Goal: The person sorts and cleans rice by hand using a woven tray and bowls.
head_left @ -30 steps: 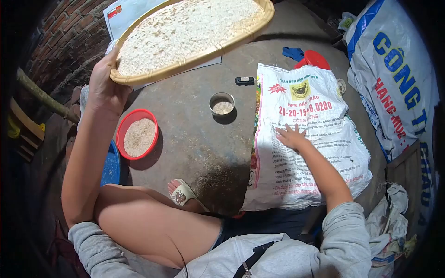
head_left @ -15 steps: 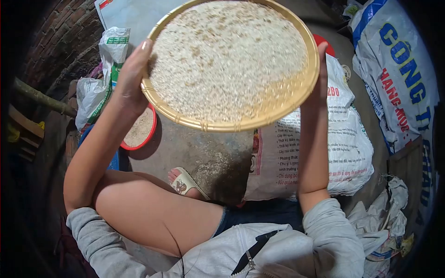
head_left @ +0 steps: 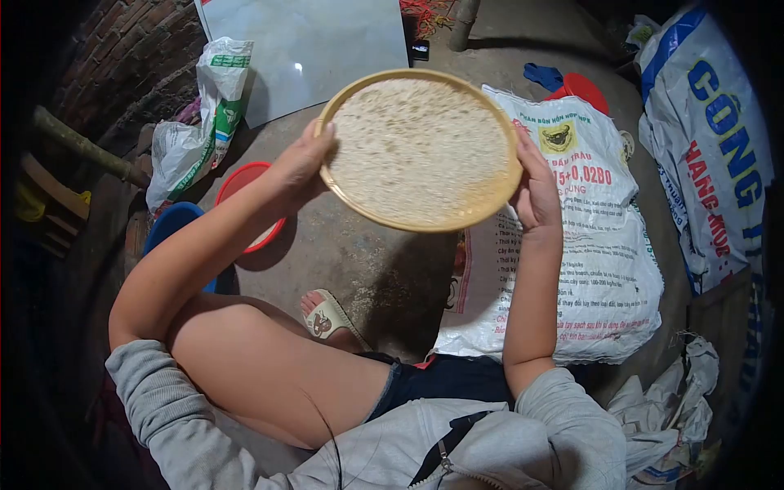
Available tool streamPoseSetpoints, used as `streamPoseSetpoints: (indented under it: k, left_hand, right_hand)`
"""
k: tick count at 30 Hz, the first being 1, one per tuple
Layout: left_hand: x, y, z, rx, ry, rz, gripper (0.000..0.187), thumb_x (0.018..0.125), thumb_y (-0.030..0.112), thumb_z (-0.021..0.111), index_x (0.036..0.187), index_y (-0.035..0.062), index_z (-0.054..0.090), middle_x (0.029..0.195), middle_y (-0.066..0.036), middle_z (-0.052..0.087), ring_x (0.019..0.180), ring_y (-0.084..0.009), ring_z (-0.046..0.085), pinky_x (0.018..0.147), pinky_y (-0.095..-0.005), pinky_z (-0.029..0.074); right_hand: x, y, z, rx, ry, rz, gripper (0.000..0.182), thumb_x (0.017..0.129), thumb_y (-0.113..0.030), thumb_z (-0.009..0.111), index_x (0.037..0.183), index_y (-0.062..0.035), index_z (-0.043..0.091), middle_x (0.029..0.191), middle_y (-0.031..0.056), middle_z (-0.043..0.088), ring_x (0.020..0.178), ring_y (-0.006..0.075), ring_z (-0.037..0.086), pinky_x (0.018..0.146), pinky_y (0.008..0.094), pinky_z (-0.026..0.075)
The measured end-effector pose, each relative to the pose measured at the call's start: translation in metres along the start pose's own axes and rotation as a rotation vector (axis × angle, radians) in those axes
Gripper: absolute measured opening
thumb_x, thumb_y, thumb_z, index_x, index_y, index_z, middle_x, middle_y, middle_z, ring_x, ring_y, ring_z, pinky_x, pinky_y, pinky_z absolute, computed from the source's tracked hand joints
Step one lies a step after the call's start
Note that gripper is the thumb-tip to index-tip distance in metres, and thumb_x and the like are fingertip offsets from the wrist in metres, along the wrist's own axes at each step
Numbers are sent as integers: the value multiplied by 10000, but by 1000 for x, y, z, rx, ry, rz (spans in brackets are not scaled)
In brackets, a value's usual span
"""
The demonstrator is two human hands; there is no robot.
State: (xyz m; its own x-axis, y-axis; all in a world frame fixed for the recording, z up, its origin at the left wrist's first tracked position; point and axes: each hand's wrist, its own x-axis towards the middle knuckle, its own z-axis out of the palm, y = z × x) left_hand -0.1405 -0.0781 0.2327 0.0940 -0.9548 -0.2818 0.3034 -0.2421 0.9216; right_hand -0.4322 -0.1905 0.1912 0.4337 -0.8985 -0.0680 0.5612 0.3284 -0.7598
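A round, golden winnowing tray (head_left: pixel 483 211) is held up in front of me between both hands. Pale grains like rice (head_left: pixel 408 151), with brownish bits among them, cover most of it and look smeared by motion; its lower right part is barer. My left hand (head_left: pixel 309 162) grips the left rim, thumb over the edge. On the opposite side, my right hand (head_left: pixel 536 181) is closed on the right rim. The fingers beneath the tray are hidden. Below the left forearm, a red basin (head_left: pixel 237 181) with some grain in it is partly covered.
A blue basin (head_left: pixel 173 220) stands by the red one. Printed white sacks (head_left: pixel 588 269) lie to the right, near a red container (head_left: pixel 585 91). A large sack (head_left: pixel 719 147) stands far right. A grey-white sheet (head_left: pixel 318 49) lies at the back. My sandalled foot (head_left: pixel 327 317) rests on the floor.
The tray has dropped away from my head and looks smaller, with both hands still on its rim. The grains look more smeared. More of the floor and sheet behind shows.
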Motion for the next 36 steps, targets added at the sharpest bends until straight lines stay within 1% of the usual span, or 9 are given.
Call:
streamPoseSetpoints:
  k: [9, 13, 17, 19, 23, 25, 28, 32, 36]
  left_hand:
    - [30, 10, -39, 188, -47, -26, 474, 938, 331, 425, 1344, 133, 282, 1000, -20, 463, 904, -120, 505, 839, -303, 472]
    - [20, 10, 25, 83, 39, -46, 398, 939, 221, 425, 1311, 158, 298, 915, 7, 441, 852, -91, 491, 820, -292, 468]
    - [35, 1, 25, 193, -18, -47, 428, 966, 279, 327, 1363, 185, 195, 1046, -43, 465, 876, -135, 545, 741, -338, 539]
    - [47, 3, -3, 129, -113, -133, 433, 957, 281, 393, 1352, 172, 250, 1110, -38, 467, 966, -138, 508, 866, -313, 457]
    - [46, -2, -21, 207, -112, -119, 410, 963, 256, 369, 1340, 138, 256, 1086, -35, 469, 970, -123, 508, 863, -297, 463]
    - [39, -3, 10, 181, -41, -85, 392, 961, 263, 375, 1316, 133, 272, 954, -14, 450, 822, -116, 511, 751, -289, 510]
    - [19, 2, 42, 264, 54, -222, 389, 965, 265, 358, 1321, 143, 262, 1043, -46, 489, 896, -134, 545, 748, -311, 524]
    - [50, -16, -25, 247, -60, -184, 401, 974, 231, 319, 1352, 128, 231, 1117, -81, 501, 1014, -157, 542, 800, -326, 510]
    - [30, -7, -26, 234, 0, -93, 411, 967, 258, 349, 1339, 120, 246, 1048, -69, 501, 918, -142, 549, 749, -314, 515]
  right_hand:
    - [-22, 18, 49, -227, 87, -162, 491, 892, -66, 471, 1349, -13, 299, 1259, 133, 454, 1123, 183, 479, 929, 294, 415]
    - [-2, 2, -3, -141, 146, -144, 440, 880, -26, 449, 1307, 12, 350, 1185, 176, 502, 1055, 225, 536, 884, 328, 465]
    - [-13, -12, 5, -177, 245, -198, 417, 892, -66, 427, 1296, 18, 366, 1182, 171, 509, 1038, 221, 543, 883, 324, 464]
    - [-20, 2, 26, -232, 286, -223, 435, 879, -38, 438, 1301, 18, 351, 1181, 174, 504, 1031, 218, 541, 881, 317, 461]
    - [-13, 17, 26, -276, 183, -278, 470, 854, -14, 484, 1302, 37, 350, 1209, 174, 493, 1066, 222, 526, 892, 312, 451]
    - [-7, -2, 1, -223, 268, -88, 449, 852, -9, 477, 1286, 44, 374, 1180, 166, 521, 1035, 220, 551, 870, 305, 468]
    - [-3, -8, -15, -178, 236, -98, 432, 858, -10, 461, 1280, 45, 387, 1163, 166, 536, 1020, 221, 564, 859, 309, 480]
    - [-15, 22, 29, -262, 289, -136, 459, 849, 6, 472, 1296, 28, 370, 1169, 171, 526, 1026, 223, 555, 874, 326, 472]
    - [-2, 38, 12, -193, 197, -161, 475, 832, 25, 485, 1293, 21, 369, 1160, 166, 528, 1014, 220, 560, 858, 313, 479]
